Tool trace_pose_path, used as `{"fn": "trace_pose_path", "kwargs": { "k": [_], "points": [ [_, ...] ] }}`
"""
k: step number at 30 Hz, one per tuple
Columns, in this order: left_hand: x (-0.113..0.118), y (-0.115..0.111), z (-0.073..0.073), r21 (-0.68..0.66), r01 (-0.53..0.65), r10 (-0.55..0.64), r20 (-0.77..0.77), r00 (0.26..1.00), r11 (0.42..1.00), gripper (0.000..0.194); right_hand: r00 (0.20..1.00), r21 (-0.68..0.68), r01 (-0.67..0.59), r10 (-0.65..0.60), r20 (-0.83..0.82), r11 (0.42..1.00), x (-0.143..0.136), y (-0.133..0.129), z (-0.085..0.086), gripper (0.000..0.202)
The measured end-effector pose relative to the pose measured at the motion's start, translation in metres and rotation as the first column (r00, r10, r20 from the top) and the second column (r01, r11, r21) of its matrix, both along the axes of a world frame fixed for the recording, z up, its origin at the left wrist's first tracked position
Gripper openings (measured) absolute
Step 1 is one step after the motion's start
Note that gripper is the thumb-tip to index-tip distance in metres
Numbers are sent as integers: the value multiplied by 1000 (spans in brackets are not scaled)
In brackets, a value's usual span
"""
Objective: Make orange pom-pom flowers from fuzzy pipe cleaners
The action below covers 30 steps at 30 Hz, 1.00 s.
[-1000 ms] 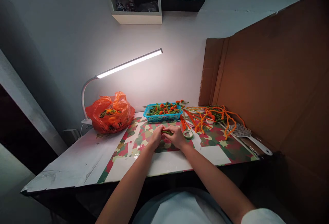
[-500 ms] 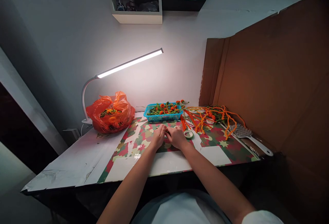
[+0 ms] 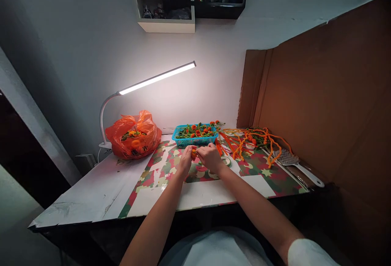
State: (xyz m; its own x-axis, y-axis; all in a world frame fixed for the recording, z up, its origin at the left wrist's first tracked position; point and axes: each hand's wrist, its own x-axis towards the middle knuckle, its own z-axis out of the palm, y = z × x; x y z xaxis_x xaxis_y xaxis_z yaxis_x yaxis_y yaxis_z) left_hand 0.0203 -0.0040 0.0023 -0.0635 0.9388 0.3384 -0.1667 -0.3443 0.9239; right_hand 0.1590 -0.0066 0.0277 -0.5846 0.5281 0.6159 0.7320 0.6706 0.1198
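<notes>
a white table (image 3: 88, 201) stands against a pale wall (image 3: 216, 95), its right part covered by a camouflage sheet (image 3: 165, 166) with white patches. over the sheet's middle, the left hand (image 3: 185, 161) pinches a small orange piece (image 3: 194, 154); the right hand (image 3: 210, 159) has its fingers drawn narrow beside it, though whether they grip it too cannot be told. a blue basket (image 3: 195, 140) of flowers sits beyond, at the far edge. far left, a lit lamp (image 3: 157, 78) leans over an orange bag (image 3: 134, 143); right, orange strands (image 3: 270, 143) and a brush (image 3: 305, 171) lie near tall cardboard (image 3: 324, 95).
</notes>
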Motion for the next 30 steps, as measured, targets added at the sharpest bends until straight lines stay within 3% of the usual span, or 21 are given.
{"fn": "trace_pose_path", "kwargs": {
  "k": [3, 6, 14, 20, 23, 27, 30],
  "points": [
    [-5, 2, 5, -106, 204, -168, 275, 947, 973, 36, 999, 118, -14, 10, 39, 993, 3, 7, 15, 24],
    [-9, 3, 6, -113, 267, -208, 373, 904, 957, 36, 995, 171, -57, 43, 87, 984, 6, 10, 26, 23],
    [-8, -2, 6, -47, 187, -178, 145, 973, 981, 40, 976, -113, -121, 139, 169, 986, 15, 9, 41, 21],
    [-8, -7, 8, -45, 172, -172, -11, 985, 984, 41, 985, -309, -161, 173, 14, 937, 19, 5, 45, 21],
    [-8, -6, 8, -46, 151, -154, -71, 986, 987, 44, 968, -488, -234, 153, -201, 841, 20, 8, 42, 20],
    [-6, -5, 6, -12, 139, -140, -52, 989, 990, 47, 897, -695, -369, 40, -441, 617, 17, 12, 41, 21],
    [-4, -5, 7, -3, 139, -139, 14, 990, 990, 49, 834, -760, -471, -55, -549, 447, 13, 11, 45, 22]
  ]
}}
